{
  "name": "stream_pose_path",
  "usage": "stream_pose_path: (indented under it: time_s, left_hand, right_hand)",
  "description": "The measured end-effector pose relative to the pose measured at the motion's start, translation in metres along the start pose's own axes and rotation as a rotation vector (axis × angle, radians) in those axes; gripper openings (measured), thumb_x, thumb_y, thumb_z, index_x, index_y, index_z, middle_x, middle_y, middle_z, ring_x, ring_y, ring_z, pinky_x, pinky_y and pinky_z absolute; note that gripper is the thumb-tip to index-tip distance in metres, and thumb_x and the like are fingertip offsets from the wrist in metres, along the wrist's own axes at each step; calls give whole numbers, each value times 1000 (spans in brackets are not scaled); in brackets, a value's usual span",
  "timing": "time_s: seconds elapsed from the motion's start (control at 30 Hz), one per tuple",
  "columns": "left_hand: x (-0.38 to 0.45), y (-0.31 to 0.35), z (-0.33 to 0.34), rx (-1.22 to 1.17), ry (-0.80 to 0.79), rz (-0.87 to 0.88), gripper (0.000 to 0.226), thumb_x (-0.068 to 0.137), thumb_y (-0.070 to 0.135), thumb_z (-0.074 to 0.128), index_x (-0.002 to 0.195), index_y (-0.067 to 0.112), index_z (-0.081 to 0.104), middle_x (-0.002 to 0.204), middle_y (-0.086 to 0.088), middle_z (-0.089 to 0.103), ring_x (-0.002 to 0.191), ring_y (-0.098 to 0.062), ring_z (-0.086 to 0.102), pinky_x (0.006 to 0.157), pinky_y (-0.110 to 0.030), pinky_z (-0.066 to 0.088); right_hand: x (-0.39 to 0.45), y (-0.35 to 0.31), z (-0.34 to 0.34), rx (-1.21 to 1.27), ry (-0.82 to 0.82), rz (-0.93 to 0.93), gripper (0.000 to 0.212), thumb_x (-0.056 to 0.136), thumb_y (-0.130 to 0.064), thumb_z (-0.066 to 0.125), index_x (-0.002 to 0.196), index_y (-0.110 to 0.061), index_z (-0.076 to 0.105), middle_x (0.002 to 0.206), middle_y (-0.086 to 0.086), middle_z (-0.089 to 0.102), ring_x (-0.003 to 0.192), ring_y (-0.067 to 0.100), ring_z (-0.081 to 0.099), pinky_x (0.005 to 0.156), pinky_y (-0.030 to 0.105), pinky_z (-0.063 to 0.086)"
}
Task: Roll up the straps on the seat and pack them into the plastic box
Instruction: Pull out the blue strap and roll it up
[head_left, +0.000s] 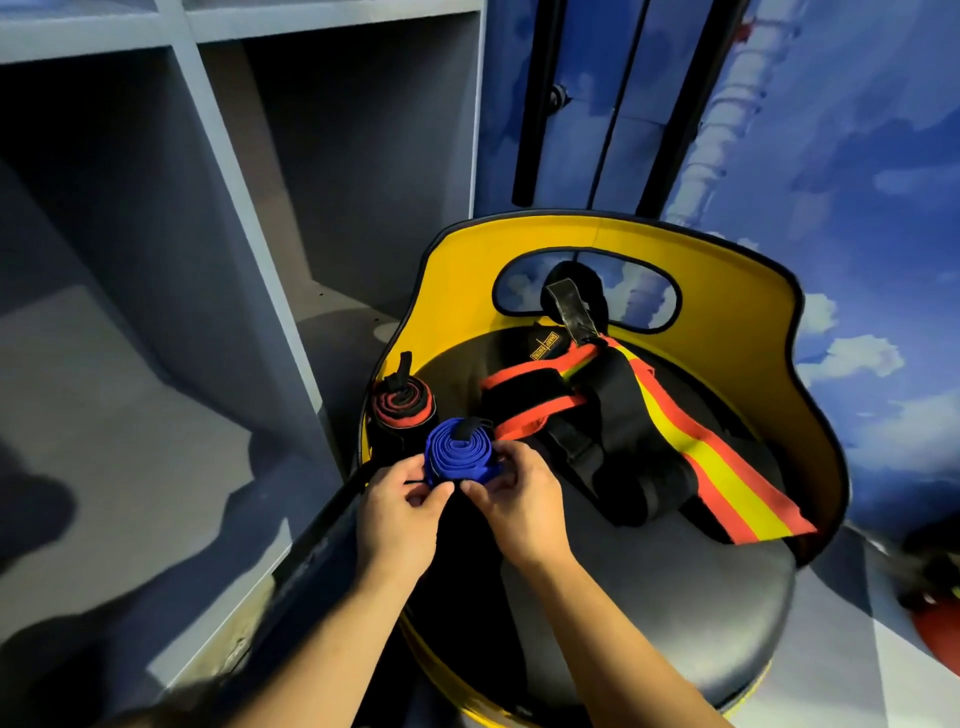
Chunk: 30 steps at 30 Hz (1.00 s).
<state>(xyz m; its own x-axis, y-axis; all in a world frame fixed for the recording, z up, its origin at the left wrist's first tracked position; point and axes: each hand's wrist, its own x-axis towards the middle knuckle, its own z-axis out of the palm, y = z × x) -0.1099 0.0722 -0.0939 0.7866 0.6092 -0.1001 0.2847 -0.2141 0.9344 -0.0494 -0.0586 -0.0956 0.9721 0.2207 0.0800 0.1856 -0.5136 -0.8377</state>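
Observation:
A blue strap roll (457, 449) is held over the left edge of the round black seat (649, 597). My left hand (400, 512) pinches its lower left side and my right hand (514, 493) grips its right side. A rolled black-and-red strap (401, 405) stands upright just behind it. Loose straps lie unrolled on the seat: a black strap with red edges (524, 395) and a long black strap with a red-and-yellow stripe (717, 462). I see no plastic box in this view.
The seat has a yellow curved backrest (737, 291) with an oval cut-out. Grey open shelving (218, 182) stands to the left. A blue sky-patterned wall (831, 156) is behind. A red object (935, 623) lies at the right edge.

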Motion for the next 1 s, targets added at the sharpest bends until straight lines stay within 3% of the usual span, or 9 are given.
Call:
stream_pose_path:
  time_s: [0.1, 0.23, 0.4, 0.53, 0.63, 0.7, 0.87, 0.93, 1.0]
  left_hand:
    - [6, -3, 1, -39, 43, -17, 44, 80, 3, 80, 122, 11, 69, 108, 2, 70, 87, 6, 62, 65, 2, 43]
    - [10, -7, 3, -83, 13, -40, 55, 81, 2, 80, 132, 11, 63, 124, -2, 69, 102, -3, 64, 69, 1, 45]
    - [9, -7, 3, -69, -47, -63, 62, 82, 7, 80, 139, 18, 58, 130, -6, 66, 108, -5, 63, 72, -4, 43]
    - [4, -1, -1, -23, -25, -36, 56, 83, 10, 79, 136, 20, 60, 126, 1, 68, 99, 0, 63, 72, -6, 44]
    - [2, 5, -3, 4, 12, 18, 46, 84, 9, 78, 127, 19, 64, 123, 4, 66, 93, 8, 62, 64, -2, 45]
    - [0, 10, -3, 12, 22, 39, 40, 84, 10, 78, 120, 22, 66, 119, 6, 67, 93, 9, 61, 69, -3, 44]
    - [-8, 23, -2, 32, 21, 88, 24, 85, 14, 77, 105, 24, 69, 102, 11, 70, 86, 7, 62, 73, -10, 46]
    - [-14, 31, -1, 45, 16, 93, 13, 88, 18, 75, 98, 24, 70, 91, 12, 70, 81, 4, 63, 69, -10, 46]
    - [-22, 39, 0, 88, 12, 109, 4, 91, 26, 71, 86, 25, 71, 80, 11, 70, 75, -1, 64, 62, -13, 44]
  right_hand:
    - [5, -1, 7, 8, 15, -12, 50, 76, -26, 85, 118, -27, 60, 104, -11, 61, 78, 0, 59, 71, 9, 43]
    - [8, 1, 14, 57, 17, -13, 52, 77, -19, 84, 122, -27, 58, 109, -8, 60, 81, 2, 62, 76, 19, 53]
    - [7, 1, 9, 111, -58, -22, 59, 84, -7, 76, 137, -20, 54, 121, -5, 55, 89, -1, 61, 80, 8, 48]
    - [5, 3, 6, 106, -101, -10, 64, 87, -6, 72, 145, -16, 47, 132, 0, 54, 96, 3, 63, 88, 11, 50]
    - [4, 3, 1, 103, -98, -5, 64, 87, -6, 71, 146, -14, 47, 134, 2, 54, 94, 1, 64, 85, 7, 48]
    - [3, 1, -3, 109, -96, -7, 63, 88, -7, 71, 145, -14, 47, 133, 1, 56, 91, -1, 65, 82, 6, 48]
    - [-5, -6, -19, 73, -53, -37, 50, 88, -15, 71, 136, -18, 56, 120, -5, 63, 84, 1, 65, 80, 14, 51]
    - [-13, -8, -31, 78, -11, -24, 30, 90, -18, 70, 119, -19, 65, 100, -8, 69, 80, 2, 65, 77, 17, 52]
    - [-23, -9, -47, 38, 44, -7, 6, 92, -24, 69, 97, -21, 69, 76, -14, 67, 72, -3, 63, 67, 12, 46]
